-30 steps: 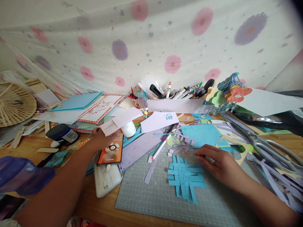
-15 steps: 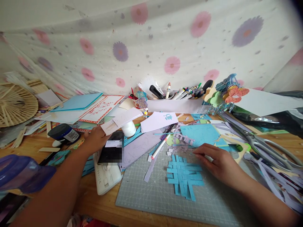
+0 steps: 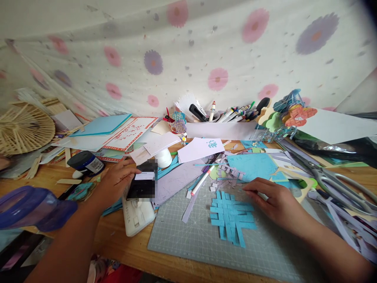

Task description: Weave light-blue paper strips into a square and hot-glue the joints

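Your left hand (image 3: pixel 116 181), its fingers apart, is at the phone's (image 3: pixel 140 189) edge (whether it touches, I can't tell); your right hand (image 3: pixel 275 202), fingertips together, lies beside the woven blue strips (image 3: pixel 231 216) on the grey cutting mat (image 3: pixel 181 243). Beyond spreads your wooden worktop (image 3: pixel 114 232), littered with paper scraps (image 3: pixel 231 172), backed by a flower-printed sheet (image 3: pixel 126 27).

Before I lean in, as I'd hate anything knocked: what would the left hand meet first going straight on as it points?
The left hand would most likely meet the phone, right in front of it; depth is unclear, so a finger may be touching it.
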